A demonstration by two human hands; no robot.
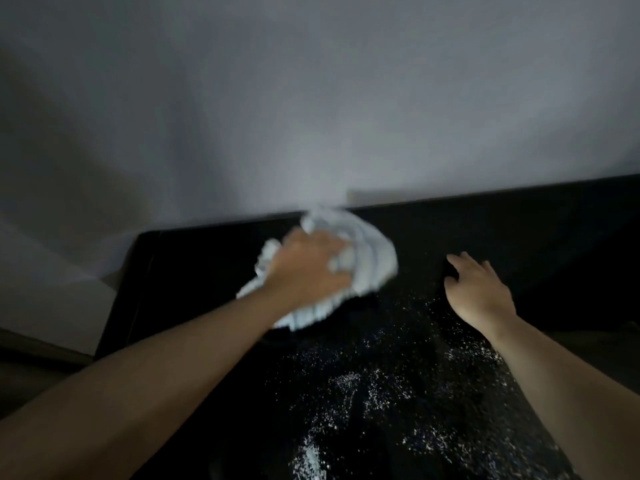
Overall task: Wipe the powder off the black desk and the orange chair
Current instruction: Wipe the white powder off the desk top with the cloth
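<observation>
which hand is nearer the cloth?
Left. The left hand grips the cloth on the black desk; the right hand rests apart, to its right.

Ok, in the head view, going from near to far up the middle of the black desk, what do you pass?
Scattered white powder on the black desk → left hand closed on the pale blue cloth → desk's far edge → grey wall. The right hand, open, sits off to the right.

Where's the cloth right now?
In the head view, the pale cloth is bunched under the left hand on the black desk, near its far edge by the wall, beyond the scattered powder.
</observation>
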